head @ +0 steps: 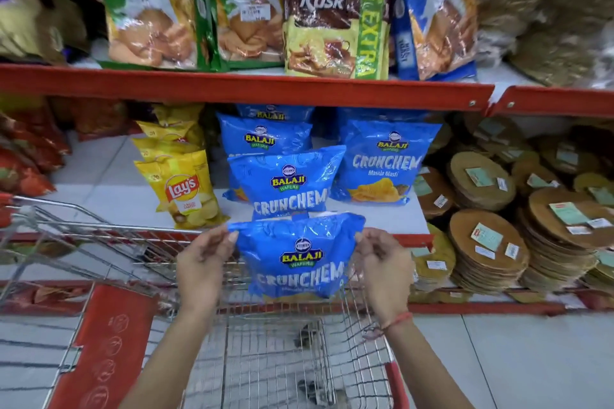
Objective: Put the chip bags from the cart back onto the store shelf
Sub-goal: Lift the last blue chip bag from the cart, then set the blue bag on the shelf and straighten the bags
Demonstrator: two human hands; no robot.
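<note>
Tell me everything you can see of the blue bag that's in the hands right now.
The blue bag is a glossy, puffed plastic pouch printed Balaji Wafers Crunchem, with some yellow at its bottom edge. It hangs upright, front to the camera, above the wire cart and just short of the shelf. The left hand and right hand each pinch an upper corner. Nothing else visibly touches it.
</note>
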